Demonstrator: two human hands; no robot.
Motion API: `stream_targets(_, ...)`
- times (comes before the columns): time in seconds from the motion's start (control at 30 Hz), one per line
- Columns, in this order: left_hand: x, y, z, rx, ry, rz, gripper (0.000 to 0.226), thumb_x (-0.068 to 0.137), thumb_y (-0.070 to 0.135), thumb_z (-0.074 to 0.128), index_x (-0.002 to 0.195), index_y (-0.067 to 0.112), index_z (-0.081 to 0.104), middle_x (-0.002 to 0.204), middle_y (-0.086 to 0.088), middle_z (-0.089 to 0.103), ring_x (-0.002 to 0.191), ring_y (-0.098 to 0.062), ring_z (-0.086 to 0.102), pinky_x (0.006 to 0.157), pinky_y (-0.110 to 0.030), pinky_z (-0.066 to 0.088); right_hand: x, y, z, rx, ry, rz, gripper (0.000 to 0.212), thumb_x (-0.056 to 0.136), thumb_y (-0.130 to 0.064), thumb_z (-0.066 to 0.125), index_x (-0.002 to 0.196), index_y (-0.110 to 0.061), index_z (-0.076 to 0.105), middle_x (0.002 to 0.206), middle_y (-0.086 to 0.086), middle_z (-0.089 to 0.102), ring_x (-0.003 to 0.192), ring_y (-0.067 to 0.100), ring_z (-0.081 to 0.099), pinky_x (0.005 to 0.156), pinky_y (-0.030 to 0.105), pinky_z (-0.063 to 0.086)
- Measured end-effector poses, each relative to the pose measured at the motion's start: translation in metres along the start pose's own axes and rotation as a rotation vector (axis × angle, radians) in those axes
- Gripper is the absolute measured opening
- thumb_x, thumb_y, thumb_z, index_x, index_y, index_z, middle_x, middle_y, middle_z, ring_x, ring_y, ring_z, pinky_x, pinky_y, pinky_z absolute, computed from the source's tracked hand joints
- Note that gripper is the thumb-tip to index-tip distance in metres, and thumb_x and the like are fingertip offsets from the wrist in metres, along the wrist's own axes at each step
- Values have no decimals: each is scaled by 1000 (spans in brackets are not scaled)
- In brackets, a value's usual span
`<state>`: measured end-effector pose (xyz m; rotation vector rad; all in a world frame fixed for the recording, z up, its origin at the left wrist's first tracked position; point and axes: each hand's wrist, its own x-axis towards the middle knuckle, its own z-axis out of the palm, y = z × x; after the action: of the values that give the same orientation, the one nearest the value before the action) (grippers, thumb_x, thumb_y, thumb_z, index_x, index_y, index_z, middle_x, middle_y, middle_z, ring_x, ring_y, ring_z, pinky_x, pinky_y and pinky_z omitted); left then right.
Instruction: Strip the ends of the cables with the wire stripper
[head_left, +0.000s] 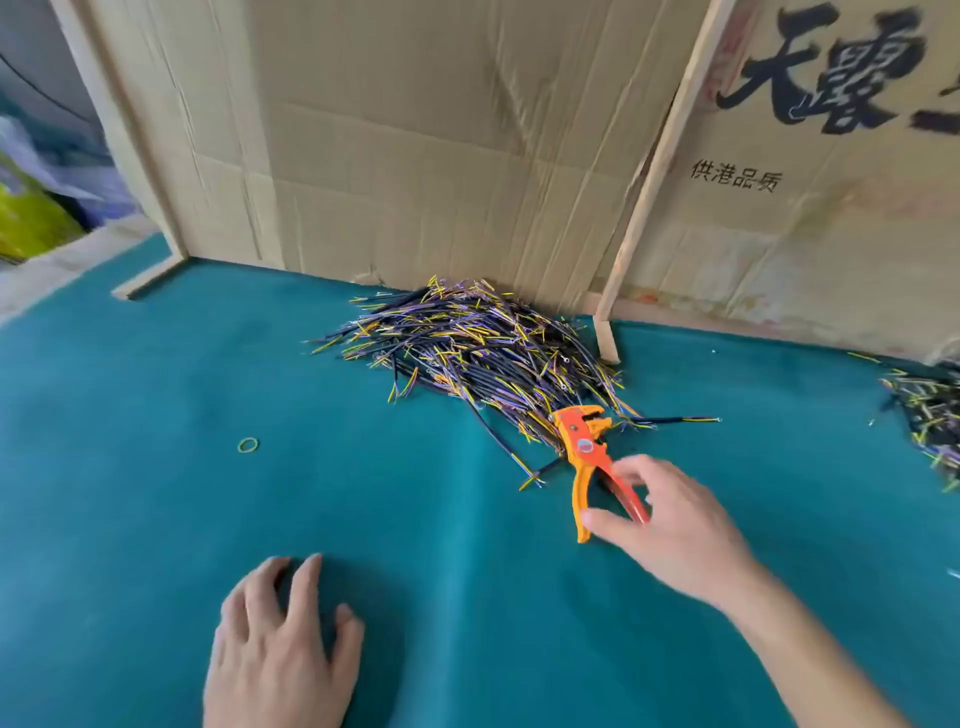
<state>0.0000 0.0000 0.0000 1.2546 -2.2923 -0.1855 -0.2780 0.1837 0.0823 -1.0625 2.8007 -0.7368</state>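
Currently the orange wire stripper (589, 457) lies on the green table cover (156, 519), its head touching the cable pile (483, 353) (against the cardboard wall (441, 156)). Right hand (670, 525) reaches its handles, fingers spread, contact unclear. Left hand (280, 644) rests flat, fingers spread.

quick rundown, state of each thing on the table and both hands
wire stripper: lying on the cloth, handles spread
right hand: fingers at the stripper handles, not closed round them
left hand: flat on the green cloth
cable pile: loose heap by the cardboard
rubber band: lying alone
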Motion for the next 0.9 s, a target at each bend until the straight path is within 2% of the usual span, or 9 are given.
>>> stream_targets(0.1, 1, -4, 2, -66, 11, -10, 62, 71, 43, 44, 110, 5, 75, 117, -22, 63, 106, -46, 56, 83, -55, 50, 32, -17, 20, -272, -160, 313, 93, 62, -89, 62, 128, -25, 48, 129, 3, 51, 123, 29, 48, 95, 43, 46)
stream_targets(0.23, 1, -12, 15, -51, 76, 14, 58, 71, 39, 46, 107, 5, 76, 118, -22, 62, 109, -44, 53, 83, -55, 48, 44, -25, 32, -135, -100, 433, 66, 52, -65, 75, 96, -18, 56, 103, 2, 61, 99, 29, 59, 74, 37, 48)
stream_targets(0.33, -1, -15, 17, -3, 110, 29, 55, 74, 37, 46, 106, 4, 76, 118, -23, 62, 109, -44, 53, 81, -55, 48, 38, -23, 13, 237, -86, 557, 47, 51, -49, 71, 77, -11, 62, 73, 1, 61, 67, 23, 57, 56, 31, 40)
stream_targets(0.4, -2, -15, 18, -27, 138, 41, 55, 73, 37, 46, 106, 4, 76, 117, -24, 62, 109, -44, 52, 82, -55, 47, 21, -11, 7, 788, -83, 628, 31, 70, -31, 74, 87, -5, 70, 73, 7, 57, 61, 22, 53, 56, 31, 44)
stream_targets(0.53, 1, -11, 9, -87, 115, -2, 59, 71, 41, 44, 105, 5, 76, 116, -23, 63, 108, -44, 51, 82, -57, 48, -16, 22, -8, 1602, -170, 565, 71, 54, -21, 76, 119, 7, 71, 92, 18, 67, 76, 31, 64, 76, 44, 57)
stream_targets(0.67, 11, 1, -9, -248, -74, -132, 46, 67, 46, 50, 97, 21, 75, 107, -9, 62, 110, -42, 48, 94, -52, 44, -35, 42, -5, 1800, -156, 501, 51, 71, -13, 57, 116, 5, 73, 100, 23, 67, 84, 34, 69, 80, 49, 62)
stream_targets(0.73, 18, 18, -11, -381, -132, -53, 15, 74, 28, 68, 88, 24, 72, 94, 2, 63, 102, -37, 54, 88, -39, 39, -39, 51, 4, 1872, -115, 575, 42, 78, -7, 47, 106, 4, 76, 98, 22, 67, 81, 32, 68, 74, 46, 63)
stream_targets(0.8, 32, 56, -4, -440, -156, 59, 17, 79, 11, 76, 84, 26, 70, 88, 11, 64, 93, -27, 59, 79, -32, 38, -41, 57, 9, 1933, -111, 602, 39, 79, -5, 46, 101, 3, 77, 98, 22, 66, 81, 32, 68, 74, 45, 63)
stream_targets(0.9, 66, 135, 31, -429, -159, 254, 12, 88, 20, 68, 99, 23, 72, 98, 8, 67, 100, -21, 60, 83, -33, 47, -38, 61, 11, 1920, -134, 561, 38, 76, -3, 50, 103, 2, 76, 97, 23, 66, 79, 33, 69, 75, 47, 62)
